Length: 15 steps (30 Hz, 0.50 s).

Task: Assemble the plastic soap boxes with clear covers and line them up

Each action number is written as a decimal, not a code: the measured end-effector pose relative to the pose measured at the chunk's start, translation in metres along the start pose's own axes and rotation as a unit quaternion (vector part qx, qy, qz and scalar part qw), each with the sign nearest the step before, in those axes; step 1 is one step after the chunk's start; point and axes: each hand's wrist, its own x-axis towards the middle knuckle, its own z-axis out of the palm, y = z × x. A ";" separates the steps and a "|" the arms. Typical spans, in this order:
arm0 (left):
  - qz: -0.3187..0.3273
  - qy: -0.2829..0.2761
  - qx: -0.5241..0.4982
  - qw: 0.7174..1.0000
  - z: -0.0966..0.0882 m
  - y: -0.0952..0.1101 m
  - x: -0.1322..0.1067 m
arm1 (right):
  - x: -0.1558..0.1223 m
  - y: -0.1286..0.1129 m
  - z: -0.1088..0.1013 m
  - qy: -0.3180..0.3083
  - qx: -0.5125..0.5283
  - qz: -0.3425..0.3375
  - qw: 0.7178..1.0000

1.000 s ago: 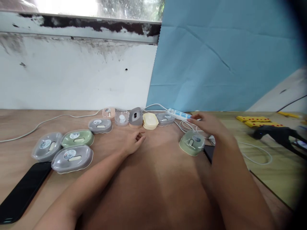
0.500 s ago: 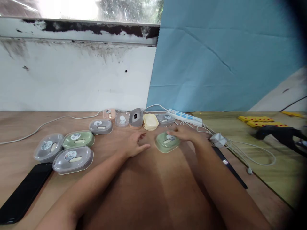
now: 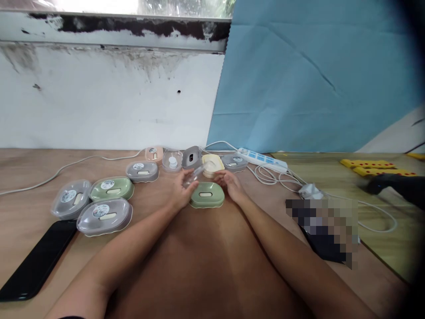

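A green oval soap box (image 3: 206,195) lies on the wooden table (image 3: 206,257) right in front of me, its top uncovered. Just above it a clear plastic lid (image 3: 199,171) hangs tilted between my hands. My left hand (image 3: 180,193) grips the lid's left end with curled fingers. My right hand (image 3: 231,183) pinches the lid's right end and rests beside the box's right side.
Several lidded boxes lie to the left, among them a green one (image 3: 111,188) and a grey one (image 3: 104,216). More boxes and a yellow stack (image 3: 214,164) line the back. A power strip (image 3: 262,160) with white cables lies right, a black phone (image 3: 36,259) left.
My right hand slid the green box from the right side to the middle. Both hands have closed in on it and lifted its clear lid off.
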 end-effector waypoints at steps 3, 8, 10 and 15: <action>-0.122 0.115 -0.123 0.978 -0.004 0.000 0.011 | -0.005 -0.007 0.005 -0.078 -0.049 -0.069 0.993; -0.196 0.245 -0.146 0.938 -0.022 -0.011 0.033 | -0.007 -0.020 0.008 -0.134 -0.153 -0.107 0.973; -0.232 0.270 -0.144 0.924 -0.029 -0.016 0.040 | -0.007 -0.022 0.008 -0.133 -0.158 -0.095 0.974; -0.250 0.280 -0.139 0.916 -0.034 -0.019 0.047 | -0.007 -0.024 0.008 -0.129 -0.167 -0.080 0.974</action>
